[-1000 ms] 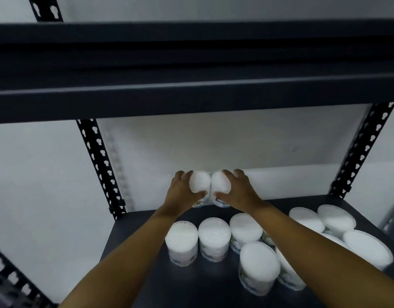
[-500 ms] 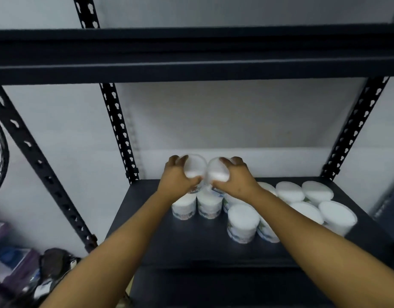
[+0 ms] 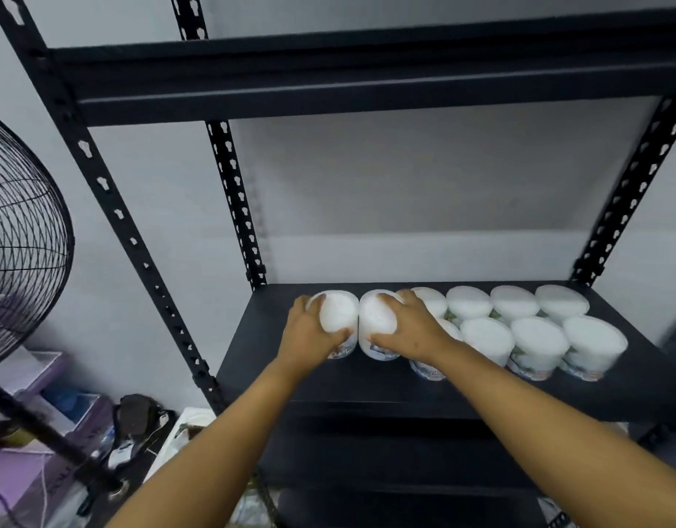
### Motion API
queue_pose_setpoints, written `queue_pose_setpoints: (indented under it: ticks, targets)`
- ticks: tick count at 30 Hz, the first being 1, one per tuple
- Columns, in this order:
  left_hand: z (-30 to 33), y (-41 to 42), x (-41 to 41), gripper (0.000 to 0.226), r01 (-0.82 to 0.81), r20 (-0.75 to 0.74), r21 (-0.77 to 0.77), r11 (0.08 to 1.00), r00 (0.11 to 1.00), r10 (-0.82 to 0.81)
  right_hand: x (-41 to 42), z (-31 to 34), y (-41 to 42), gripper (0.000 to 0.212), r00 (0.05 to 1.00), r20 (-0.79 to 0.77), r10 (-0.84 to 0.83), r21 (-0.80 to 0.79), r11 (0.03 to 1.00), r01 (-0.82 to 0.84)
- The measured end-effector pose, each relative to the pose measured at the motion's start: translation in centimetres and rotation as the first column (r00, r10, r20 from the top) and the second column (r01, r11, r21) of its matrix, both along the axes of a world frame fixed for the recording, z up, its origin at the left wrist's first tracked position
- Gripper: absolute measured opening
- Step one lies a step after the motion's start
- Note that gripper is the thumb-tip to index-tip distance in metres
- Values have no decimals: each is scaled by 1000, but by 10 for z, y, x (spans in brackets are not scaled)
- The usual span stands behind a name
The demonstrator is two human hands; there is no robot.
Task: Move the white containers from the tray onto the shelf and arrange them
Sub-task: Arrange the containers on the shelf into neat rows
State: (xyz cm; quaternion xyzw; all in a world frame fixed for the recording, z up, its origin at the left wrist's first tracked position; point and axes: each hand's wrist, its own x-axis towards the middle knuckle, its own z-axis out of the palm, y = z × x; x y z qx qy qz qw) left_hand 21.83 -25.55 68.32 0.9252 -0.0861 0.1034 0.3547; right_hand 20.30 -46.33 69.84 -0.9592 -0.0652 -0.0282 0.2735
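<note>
Step in hand: setting two white containers on shelf [image 3: 275, 360], frame centre. Left hand [image 3: 309, 333] grip curled round left container [image 3: 338, 318]; right hand [image 3: 412, 329] grip curled round right container [image 3: 376, 318], the two touching. Stored containers [image 3: 534, 329] in two rows at right. Next, likely: seat both beside rows, let go.

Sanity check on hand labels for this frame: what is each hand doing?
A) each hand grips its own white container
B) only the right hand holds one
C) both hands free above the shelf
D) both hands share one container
A: the left hand curls round one white container and the right hand round a second container, side by side at the left end of the shelf.
</note>
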Motion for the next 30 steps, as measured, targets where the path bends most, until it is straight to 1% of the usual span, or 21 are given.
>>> queue_pose_setpoints:
  ticks: [4, 8, 10, 12, 15, 24, 27, 28, 30]
  targets:
    - [-20, 4, -5, 83, 14, -40, 14, 1000, 999, -14, -5, -14, 3, 88, 997, -71, 0, -23, 1000, -2]
    - [-38, 6, -6, 82, 20, -67, 9, 1000, 998, -19, -6, -26, 5, 88, 996, -87, -8, -80, 997, 1]
    - [-47, 6, -6, 83, 17, -77, 11, 1000, 997, -16, -5, -31, 6, 86, 998, -59, -11, -134, 991, 3]
    - [-54, 7, -5, 84, 19, -85, 18, 1000, 996, -17, -4, -36, 7, 81, 1000, -18, -12, -182, 983, 9]
    - [-62, 6, -4, 86, 23, -98, 26, 999, 995, -21, -4, -44, 6, 72, 1000, 9, -24, -201, 979, 25]
    - [-72, 0, -6, 89, 6, -118, 30, 1000, 993, -2, -1, -60, 2, 80, 999, 43, -29, -304, 952, 41]
    - [-71, -2, -7, 94, 17, -144, 14, 1000, 989, -15, -3, -61, 2, 86, 998, 65, -19, -321, 946, 39]
    - [-71, -1, -9, 94, 17, -136, 10, 1000, 991, -15, -5, -62, 2, 85, 996, 84, -17, -308, 950, 42]
    - [-72, 1, -13, 86, 27, -62, 16, 1000, 998, -26, -11, -67, 3, 79, 993, 121, 3, -296, 955, 33]
